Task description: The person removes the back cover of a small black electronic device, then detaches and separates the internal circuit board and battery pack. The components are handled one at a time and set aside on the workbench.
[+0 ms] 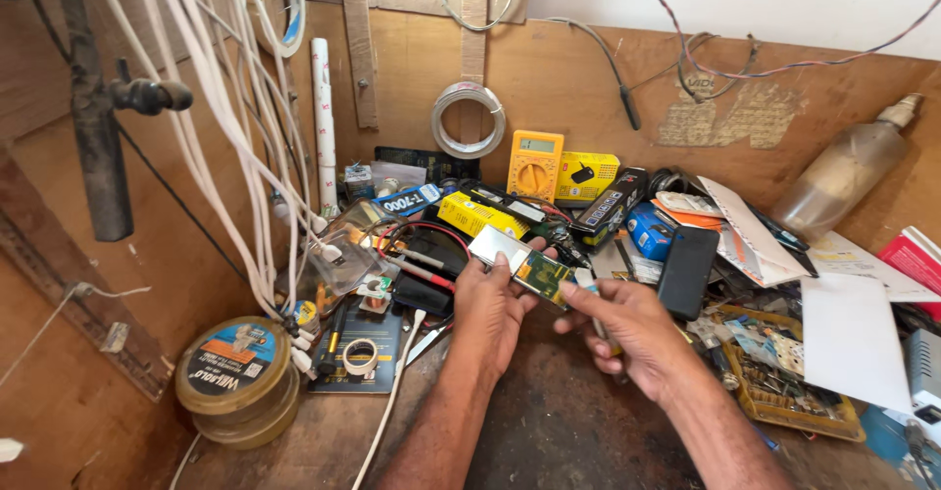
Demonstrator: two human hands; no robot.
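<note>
Here, left hand [493,306] & right hand [627,321] each grip the thin circuit board [524,263]: prob. light, stiff, fragile; hold by edges.

Boxes and a meter screen along my bench's back wall.
I see a yellow multimeter [534,166] with grey screen, a yellow box [586,176] beside it, a blue box [650,231] further right.

A small flat device [520,262], silver end and green-yellow circuit board exposed, lies tilted between both hands' fingertips, above the palms.
</note>
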